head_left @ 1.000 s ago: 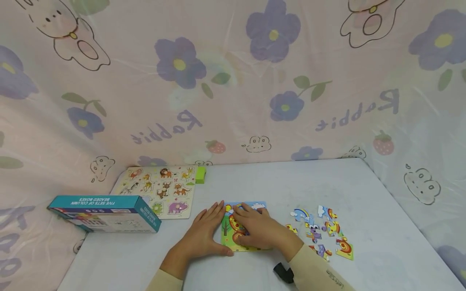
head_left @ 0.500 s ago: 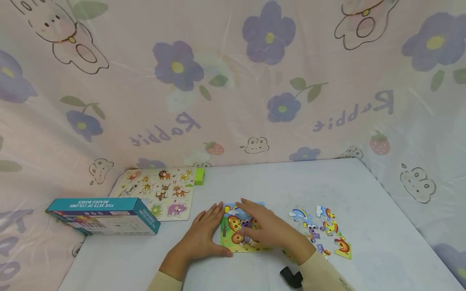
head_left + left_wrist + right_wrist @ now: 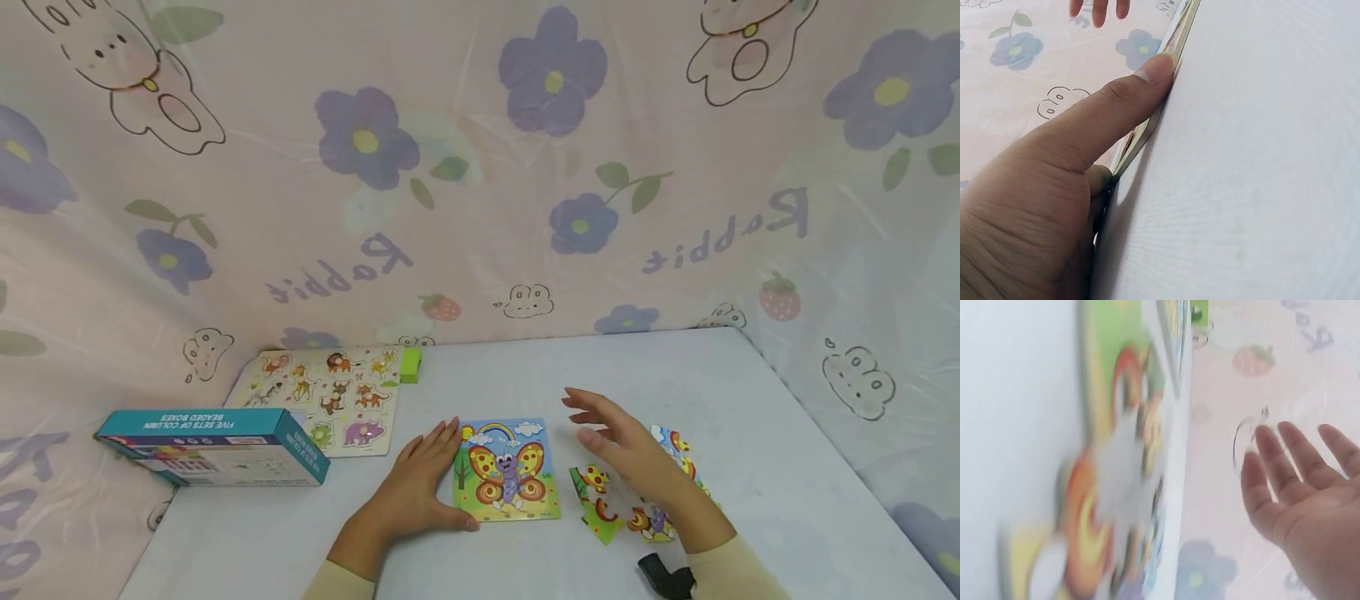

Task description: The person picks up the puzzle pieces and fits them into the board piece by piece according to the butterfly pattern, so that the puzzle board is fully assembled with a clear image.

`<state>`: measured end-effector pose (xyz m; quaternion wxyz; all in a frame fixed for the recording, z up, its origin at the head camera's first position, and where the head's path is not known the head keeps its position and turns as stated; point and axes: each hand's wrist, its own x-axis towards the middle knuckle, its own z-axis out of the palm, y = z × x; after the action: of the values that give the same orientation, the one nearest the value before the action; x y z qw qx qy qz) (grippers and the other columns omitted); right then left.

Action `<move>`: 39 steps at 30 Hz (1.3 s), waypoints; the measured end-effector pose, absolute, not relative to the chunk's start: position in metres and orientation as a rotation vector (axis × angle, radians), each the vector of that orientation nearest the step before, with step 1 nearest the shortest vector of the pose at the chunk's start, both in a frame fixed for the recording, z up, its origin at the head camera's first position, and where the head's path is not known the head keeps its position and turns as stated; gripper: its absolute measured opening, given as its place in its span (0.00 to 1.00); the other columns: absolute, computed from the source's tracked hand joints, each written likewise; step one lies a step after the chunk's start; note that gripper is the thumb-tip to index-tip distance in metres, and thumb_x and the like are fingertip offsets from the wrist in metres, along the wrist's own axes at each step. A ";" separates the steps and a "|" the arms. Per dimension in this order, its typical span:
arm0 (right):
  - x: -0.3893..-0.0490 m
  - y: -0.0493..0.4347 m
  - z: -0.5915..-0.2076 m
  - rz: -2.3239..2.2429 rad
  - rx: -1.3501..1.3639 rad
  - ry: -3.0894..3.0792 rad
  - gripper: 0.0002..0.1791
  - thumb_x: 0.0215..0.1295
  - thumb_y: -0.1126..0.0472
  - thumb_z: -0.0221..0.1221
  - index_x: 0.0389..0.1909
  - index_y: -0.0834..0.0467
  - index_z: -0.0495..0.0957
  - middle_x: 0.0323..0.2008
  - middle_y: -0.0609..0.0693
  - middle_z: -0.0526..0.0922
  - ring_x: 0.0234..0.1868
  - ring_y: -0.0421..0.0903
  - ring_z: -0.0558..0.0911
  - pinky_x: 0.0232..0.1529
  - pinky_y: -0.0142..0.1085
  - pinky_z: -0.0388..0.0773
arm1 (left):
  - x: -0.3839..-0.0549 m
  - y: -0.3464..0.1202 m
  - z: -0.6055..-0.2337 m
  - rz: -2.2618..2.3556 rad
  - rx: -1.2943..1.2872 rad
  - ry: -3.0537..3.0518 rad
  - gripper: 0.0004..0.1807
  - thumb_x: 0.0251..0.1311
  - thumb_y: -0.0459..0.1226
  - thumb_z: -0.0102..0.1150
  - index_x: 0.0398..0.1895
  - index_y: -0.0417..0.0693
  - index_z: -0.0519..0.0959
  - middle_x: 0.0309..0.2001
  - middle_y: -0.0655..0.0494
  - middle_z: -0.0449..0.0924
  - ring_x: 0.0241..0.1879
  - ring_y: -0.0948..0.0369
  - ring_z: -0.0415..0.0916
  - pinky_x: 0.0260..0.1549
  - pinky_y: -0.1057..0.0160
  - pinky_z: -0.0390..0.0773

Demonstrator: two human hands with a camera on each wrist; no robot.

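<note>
A square butterfly picture board [image 3: 506, 442] lies flat at the middle of the table. My left hand [image 3: 422, 487] rests at its left side, fingers stretched along the left edge and thumb at the near-left corner. In the left wrist view, the thumb [image 3: 1110, 115] touches the board's edge [image 3: 1142, 134]. My right hand [image 3: 628, 450] is raised right of the board, over loose jigsaw pieces [image 3: 600, 521], its fingers spread and holding nothing. Some pieces are hidden behind this hand. The right wrist view shows blurred pieces [image 3: 1088, 519] beside the right hand [image 3: 1316, 500].
A teal box [image 3: 217, 450] stands on the left. Behind it lies a board of animal pictures [image 3: 345, 392], with a bright green block [image 3: 410, 365] at its corner. A black object [image 3: 663, 575] sits by the right sleeve. A patterned curtain [image 3: 480, 208] backs the white table [image 3: 772, 467].
My right hand has lifted off the butterfly board and moved right, over the loose pieces, uncovering the whole picture. The left hand has stayed at the board's edge.
</note>
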<state>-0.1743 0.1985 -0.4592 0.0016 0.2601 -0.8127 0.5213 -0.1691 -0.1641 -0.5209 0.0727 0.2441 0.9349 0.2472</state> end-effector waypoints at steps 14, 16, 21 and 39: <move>-0.186 0.274 -0.490 2.203 0.739 -2.151 0.37 0.90 0.47 0.22 0.86 0.64 0.54 0.74 0.65 0.72 0.71 0.56 0.75 0.68 0.42 0.73 | -0.169 -0.163 -0.518 0.752 0.733 2.808 0.76 0.43 0.80 0.71 0.89 0.47 0.55 0.89 0.56 0.43 0.87 0.53 0.36 0.80 0.40 0.41; -0.187 0.276 -0.498 2.113 0.642 -2.236 0.35 0.91 0.49 0.25 0.85 0.64 0.56 0.73 0.65 0.73 0.70 0.54 0.76 0.67 0.38 0.72 | -0.168 -0.163 -0.516 0.756 0.732 2.806 0.76 0.44 0.79 0.71 0.89 0.46 0.55 0.89 0.56 0.43 0.87 0.53 0.36 0.80 0.40 0.41; -0.185 0.274 -0.510 1.856 0.410 -2.531 0.29 0.91 0.53 0.43 0.83 0.62 0.62 0.71 0.62 0.76 0.68 0.46 0.77 0.63 0.25 0.71 | -0.168 -0.163 -0.516 0.745 0.718 2.814 0.76 0.43 0.80 0.70 0.89 0.47 0.56 0.89 0.57 0.43 0.87 0.54 0.37 0.80 0.40 0.41; -0.187 0.258 -0.513 1.397 0.411 -2.824 0.19 0.72 0.59 0.73 0.60 0.56 0.81 0.68 0.57 0.76 0.74 0.64 0.68 0.73 0.66 0.61 | -0.167 -0.162 -0.517 0.748 0.703 2.813 0.75 0.43 0.79 0.71 0.89 0.47 0.56 0.89 0.57 0.44 0.87 0.53 0.37 0.80 0.39 0.41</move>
<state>-0.1870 0.2578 -0.5134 -0.0178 0.1292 -0.8886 0.4397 -0.1672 -0.1623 -0.5169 0.0736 0.2343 0.9368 0.2490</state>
